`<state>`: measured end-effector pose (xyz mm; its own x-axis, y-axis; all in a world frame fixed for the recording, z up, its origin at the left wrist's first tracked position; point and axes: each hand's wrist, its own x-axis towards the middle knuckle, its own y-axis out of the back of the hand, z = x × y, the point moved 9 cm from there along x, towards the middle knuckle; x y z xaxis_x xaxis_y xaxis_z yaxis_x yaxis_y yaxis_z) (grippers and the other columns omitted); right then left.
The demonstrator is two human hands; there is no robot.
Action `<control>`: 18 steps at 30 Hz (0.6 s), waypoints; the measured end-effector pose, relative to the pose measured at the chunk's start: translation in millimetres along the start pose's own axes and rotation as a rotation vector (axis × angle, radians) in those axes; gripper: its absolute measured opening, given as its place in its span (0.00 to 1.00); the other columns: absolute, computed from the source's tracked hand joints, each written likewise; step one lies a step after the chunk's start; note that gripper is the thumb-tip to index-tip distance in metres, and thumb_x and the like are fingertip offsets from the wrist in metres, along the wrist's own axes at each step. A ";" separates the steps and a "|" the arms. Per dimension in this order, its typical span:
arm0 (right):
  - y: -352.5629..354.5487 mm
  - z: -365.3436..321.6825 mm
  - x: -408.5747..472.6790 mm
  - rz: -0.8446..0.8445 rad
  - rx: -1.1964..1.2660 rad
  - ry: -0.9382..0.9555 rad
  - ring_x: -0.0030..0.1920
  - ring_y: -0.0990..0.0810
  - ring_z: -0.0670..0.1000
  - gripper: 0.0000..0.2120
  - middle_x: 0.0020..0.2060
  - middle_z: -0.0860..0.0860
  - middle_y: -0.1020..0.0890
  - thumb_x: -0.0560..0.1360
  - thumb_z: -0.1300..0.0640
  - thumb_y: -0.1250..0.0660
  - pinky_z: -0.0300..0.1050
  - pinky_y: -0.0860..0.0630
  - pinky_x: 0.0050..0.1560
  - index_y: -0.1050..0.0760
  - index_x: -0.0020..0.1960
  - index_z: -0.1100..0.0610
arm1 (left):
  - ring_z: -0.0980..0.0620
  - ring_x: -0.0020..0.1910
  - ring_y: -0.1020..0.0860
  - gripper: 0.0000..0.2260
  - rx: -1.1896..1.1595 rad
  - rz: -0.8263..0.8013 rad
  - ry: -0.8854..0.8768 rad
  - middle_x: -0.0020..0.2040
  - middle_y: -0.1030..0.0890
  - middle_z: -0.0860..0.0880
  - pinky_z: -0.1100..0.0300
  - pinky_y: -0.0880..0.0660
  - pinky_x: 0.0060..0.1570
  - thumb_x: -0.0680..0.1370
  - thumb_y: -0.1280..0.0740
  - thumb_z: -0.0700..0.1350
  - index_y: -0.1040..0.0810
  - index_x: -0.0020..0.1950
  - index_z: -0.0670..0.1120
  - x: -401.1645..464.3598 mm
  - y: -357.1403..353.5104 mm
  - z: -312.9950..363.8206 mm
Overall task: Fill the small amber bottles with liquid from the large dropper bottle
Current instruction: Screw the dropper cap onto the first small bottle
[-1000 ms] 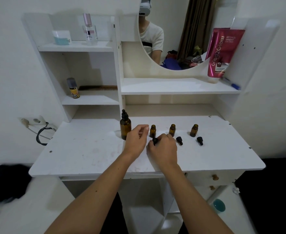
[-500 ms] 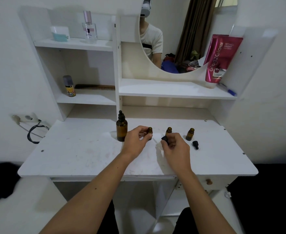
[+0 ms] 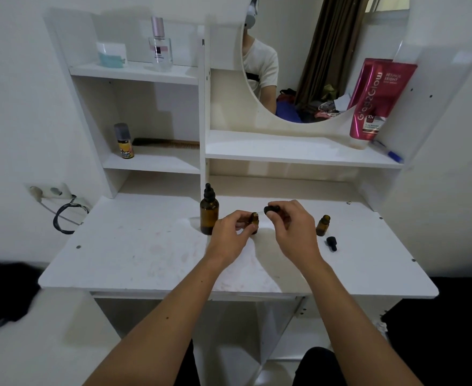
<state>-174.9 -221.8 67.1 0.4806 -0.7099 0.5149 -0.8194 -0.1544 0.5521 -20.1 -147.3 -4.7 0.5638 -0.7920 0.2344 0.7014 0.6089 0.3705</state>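
Note:
The large amber dropper bottle [image 3: 209,213] stands capped at the back middle of the white dresser top [image 3: 134,246]. My left hand [image 3: 230,235] grips a small amber bottle [image 3: 254,222] standing just right of it. My right hand [image 3: 291,228] holds a small black dropper cap [image 3: 271,209] a little above and to the right of that bottle's open mouth. Another small amber bottle [image 3: 323,225] stands open at the right, with a loose black cap [image 3: 331,242] lying in front of it. A third small bottle is hidden behind my right hand.
Shelves rise behind the work surface, holding a spray can [image 3: 124,141], a comb [image 3: 165,142], a perfume bottle [image 3: 160,45], a jar [image 3: 111,54] and a pink tube [image 3: 377,99]. A mirror [image 3: 312,51] sits above. A wall socket with a cable [image 3: 62,204] is at the left.
My right hand has picked a black dropper cap off the surface and raised it toward the small bottle that my left hand now grips. The camera has shifted slightly.

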 end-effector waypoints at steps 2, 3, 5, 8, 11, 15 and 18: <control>-3.7 -3.6 6.3 -0.046 -0.048 0.027 0.45 0.20 0.41 0.07 0.49 0.47 0.19 0.81 0.60 0.29 0.24 0.28 0.49 0.17 0.58 0.56 | 0.59 0.54 0.17 0.12 -0.010 -0.002 -0.007 0.54 0.15 0.56 0.61 0.21 0.60 0.79 0.26 0.47 0.18 0.62 0.48 0.2 0.4 -0.8; -5.3 -6.5 10.2 -0.071 -0.070 0.048 0.44 0.20 0.42 0.07 0.49 0.47 0.19 0.81 0.60 0.29 0.25 0.28 0.48 0.17 0.57 0.56 | 0.60 0.53 0.17 0.12 -0.015 -0.004 -0.016 0.53 0.15 0.57 0.62 0.21 0.59 0.79 0.26 0.47 0.18 0.62 0.48 0.1 0.4 -0.5; -8.1 -11.3 18.6 -0.119 -0.118 0.080 0.44 0.21 0.45 0.06 0.49 0.47 0.19 0.80 0.60 0.29 0.27 0.29 0.48 0.17 0.57 0.55 | 0.63 0.52 0.18 0.11 -0.015 -0.004 -0.029 0.52 0.15 0.58 0.66 0.22 0.58 0.79 0.26 0.46 0.18 0.61 0.49 -0.6 0.8 0.7; -14.2 -15.1 28.3 -0.198 -0.160 0.096 0.43 0.22 0.46 0.07 0.49 0.49 0.19 0.80 0.59 0.28 0.33 0.29 0.48 0.16 0.57 0.56 | 0.63 0.53 0.18 0.11 -0.002 0.000 -0.034 0.53 0.15 0.57 0.69 0.23 0.57 0.79 0.27 0.45 0.18 0.61 0.48 -0.9 0.9 1.2; -26.0 -13.9 31.1 -0.277 -0.173 0.097 0.44 0.22 0.47 0.08 0.50 0.50 0.19 0.81 0.59 0.29 0.38 0.28 0.51 0.16 0.59 0.55 | 0.61 0.53 0.17 0.10 -0.009 -0.002 -0.047 0.53 0.15 0.57 0.68 0.23 0.58 0.80 0.27 0.43 0.17 0.61 0.47 -0.4 0.8 1.5; -33.5 -4.3 28.3 -0.262 -0.098 0.026 0.43 0.21 0.43 0.08 0.51 0.48 0.19 0.81 0.60 0.30 0.34 0.28 0.48 0.15 0.58 0.55 | 0.62 0.52 0.17 0.09 -0.020 -0.003 -0.047 0.51 0.15 0.58 0.69 0.23 0.56 0.80 0.28 0.43 0.18 0.60 0.49 -1.0 1.1 1.3; -36.2 4.4 24.0 -0.228 -0.021 -0.042 0.45 0.19 0.42 0.07 0.50 0.46 0.17 0.79 0.60 0.27 0.29 0.27 0.48 0.15 0.56 0.53 | 0.63 0.52 0.18 0.10 -0.021 -0.005 -0.051 0.51 0.15 0.59 0.69 0.23 0.56 0.80 0.27 0.43 0.18 0.60 0.50 -0.5 0.2 0.4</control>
<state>-135.0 -236.3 56.6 0.6385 -0.6867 0.3475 -0.6842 -0.2996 0.6649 -20.5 -146.8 -4.4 0.5373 -0.7962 0.2782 0.7136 0.6050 0.3532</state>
